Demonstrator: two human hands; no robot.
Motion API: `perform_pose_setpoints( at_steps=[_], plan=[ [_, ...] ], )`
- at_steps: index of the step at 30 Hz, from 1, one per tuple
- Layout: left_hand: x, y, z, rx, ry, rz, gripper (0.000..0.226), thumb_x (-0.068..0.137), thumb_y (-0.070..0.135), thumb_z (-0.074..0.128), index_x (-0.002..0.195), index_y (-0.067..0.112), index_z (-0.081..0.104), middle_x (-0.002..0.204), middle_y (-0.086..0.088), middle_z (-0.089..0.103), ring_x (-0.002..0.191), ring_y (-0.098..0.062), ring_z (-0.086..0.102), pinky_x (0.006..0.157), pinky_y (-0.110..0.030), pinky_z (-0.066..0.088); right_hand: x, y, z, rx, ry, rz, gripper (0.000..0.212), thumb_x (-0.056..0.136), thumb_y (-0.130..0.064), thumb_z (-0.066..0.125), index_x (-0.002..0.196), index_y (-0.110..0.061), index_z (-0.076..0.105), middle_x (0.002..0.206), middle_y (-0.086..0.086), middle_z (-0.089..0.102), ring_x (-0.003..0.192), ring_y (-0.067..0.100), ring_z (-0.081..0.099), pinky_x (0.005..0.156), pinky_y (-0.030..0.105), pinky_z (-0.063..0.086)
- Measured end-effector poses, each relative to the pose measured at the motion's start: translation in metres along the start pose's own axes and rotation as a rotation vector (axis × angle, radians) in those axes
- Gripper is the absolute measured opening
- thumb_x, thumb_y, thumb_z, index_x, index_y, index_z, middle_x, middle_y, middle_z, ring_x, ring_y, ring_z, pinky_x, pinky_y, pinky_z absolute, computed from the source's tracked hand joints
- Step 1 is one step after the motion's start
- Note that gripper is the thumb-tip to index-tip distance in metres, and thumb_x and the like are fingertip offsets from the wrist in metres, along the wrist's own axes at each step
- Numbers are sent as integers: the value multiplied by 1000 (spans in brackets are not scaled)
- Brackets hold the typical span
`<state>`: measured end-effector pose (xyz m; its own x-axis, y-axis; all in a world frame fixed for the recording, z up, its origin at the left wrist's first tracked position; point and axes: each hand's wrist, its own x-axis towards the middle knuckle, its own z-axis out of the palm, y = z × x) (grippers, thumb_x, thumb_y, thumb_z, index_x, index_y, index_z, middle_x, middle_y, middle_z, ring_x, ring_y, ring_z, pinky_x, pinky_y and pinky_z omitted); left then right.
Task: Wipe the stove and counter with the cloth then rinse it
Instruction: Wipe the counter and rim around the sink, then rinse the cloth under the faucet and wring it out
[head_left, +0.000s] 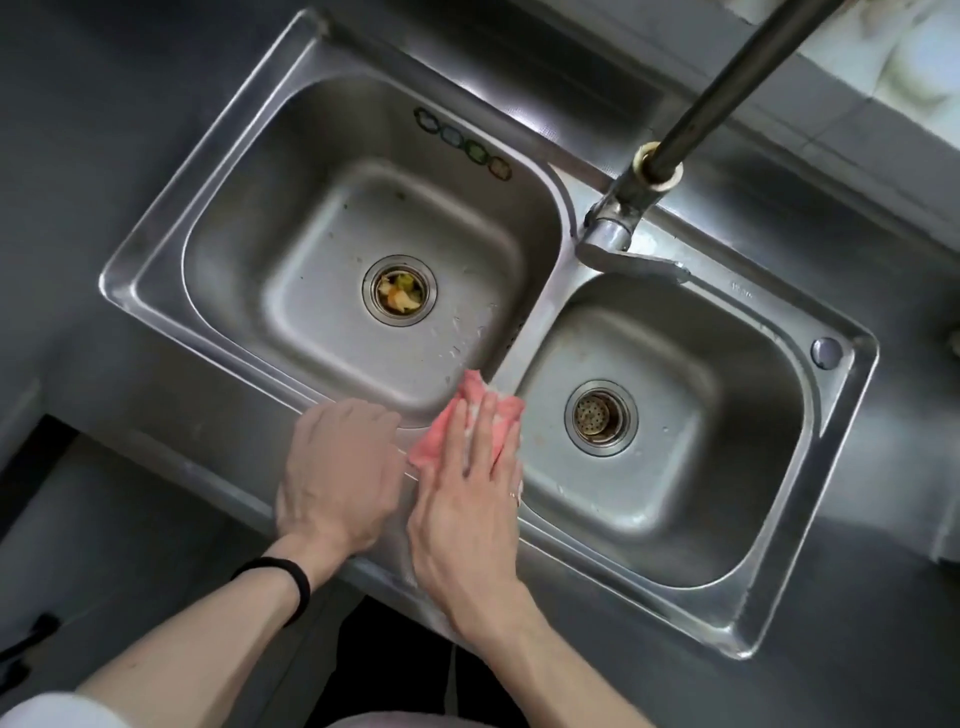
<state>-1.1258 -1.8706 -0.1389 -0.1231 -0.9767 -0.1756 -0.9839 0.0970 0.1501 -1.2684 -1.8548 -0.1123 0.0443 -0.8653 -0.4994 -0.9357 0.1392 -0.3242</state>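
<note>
- Over the sink (540, 317) divider, we press the pink cloth (467, 410) flat under our right hand (467, 499), fingers spread, to wipe the steel rim.
- Our left hand (337, 473) rests loosely curled beside it, empty, likely bracing us at the sink's front edge.

Grey counter (130, 171) with inset double steel sink (171, 218); pink cloth (467, 410) on its divider rim.

Dim, soft overall, glare on sink (311, 62) rim, wide-angle distortion
</note>
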Motion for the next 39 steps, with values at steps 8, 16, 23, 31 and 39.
perform_pose_setpoints(
  at_steps=[8,16,23,31,39],
  plan=[
    [-1,3,-4,11,1,-11,37,92,27,45,114,19,73,117,-2,72,117,-28,62,109,-48,38,-79,93,-7,-87,-60,78,71,102,-47,3,166,-16,9,175,-1,-2,162,20,7,130,41,12],
    [-1,6,-6,32,29,-16,38,92,26,43,113,19,73,115,-3,73,115,-30,63,107,-49,38,-98,136,-6,-72,63,281,61,105,-40,22,155,-16,47,153,9,54,139,32,51,121,48,33],
    [-2,10,-11,40,18,-23,39,92,26,42,114,19,73,113,-4,73,113,-30,62,105,-49,38,-80,104,4,10,210,362,54,99,-43,40,141,-17,63,138,10,65,127,36,58,116,50,37],
    [-1,11,-20,-31,-88,-68,46,90,30,37,113,17,75,114,-5,74,112,-31,65,104,-51,39,-72,93,14,74,392,449,51,92,-43,46,129,-21,74,124,6,74,116,39,67,108,50,43],
    [72,81,-60,-463,-26,249,49,85,11,52,132,2,62,133,-16,58,125,-36,54,111,-42,39,-70,94,24,83,536,443,48,88,-39,52,128,-23,75,120,4,75,113,37,68,107,50,47]
  ],
)
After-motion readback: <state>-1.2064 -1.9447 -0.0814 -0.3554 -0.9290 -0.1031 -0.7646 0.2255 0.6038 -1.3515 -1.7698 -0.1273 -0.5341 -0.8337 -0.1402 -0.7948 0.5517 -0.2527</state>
